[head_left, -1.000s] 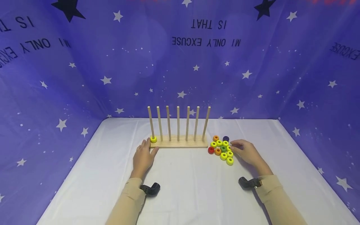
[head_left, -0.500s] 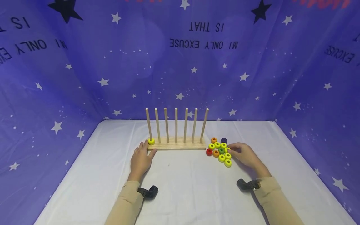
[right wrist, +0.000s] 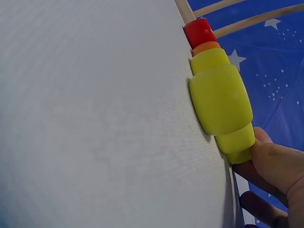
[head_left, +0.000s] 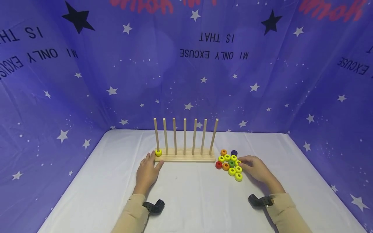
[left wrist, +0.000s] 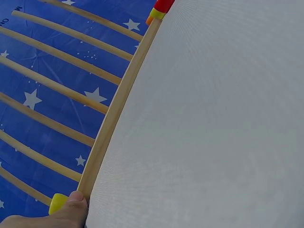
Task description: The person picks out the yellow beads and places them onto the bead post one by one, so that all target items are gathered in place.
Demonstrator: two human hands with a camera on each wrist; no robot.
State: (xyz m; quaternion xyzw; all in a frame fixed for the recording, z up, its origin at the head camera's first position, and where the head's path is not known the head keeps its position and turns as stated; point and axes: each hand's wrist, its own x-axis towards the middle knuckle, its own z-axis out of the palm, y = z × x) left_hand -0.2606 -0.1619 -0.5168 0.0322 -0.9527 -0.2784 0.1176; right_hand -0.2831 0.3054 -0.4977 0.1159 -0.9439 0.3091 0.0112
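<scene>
A wooden peg stand (head_left: 186,158) with a row of several upright pegs stands on the white cloth. One yellow bead (head_left: 158,152) sits at the foot of its leftmost peg. My left hand (head_left: 146,171) holds the stand's left end, its thumb (left wrist: 76,202) against the front edge. To the right of the stand lies a cluster of beads, mostly yellow, with a green bead (head_left: 231,163) among them. At the cluster's right side, my right hand (head_left: 257,169) pinches a yellow bead (head_left: 238,163) between thumb and fingers; that bead is still down on the cloth.
Also in the cluster are a red bead (head_left: 219,165), two orange ones and a dark blue bead (head_left: 234,153). A purple star-printed curtain (head_left: 186,81) closes off the back and both sides of the white-covered table (head_left: 198,204).
The head view has shifted slightly. Both hands stay in the same places, the left at the stand's end and the right at the yellow bead; the beads have not visibly moved.
</scene>
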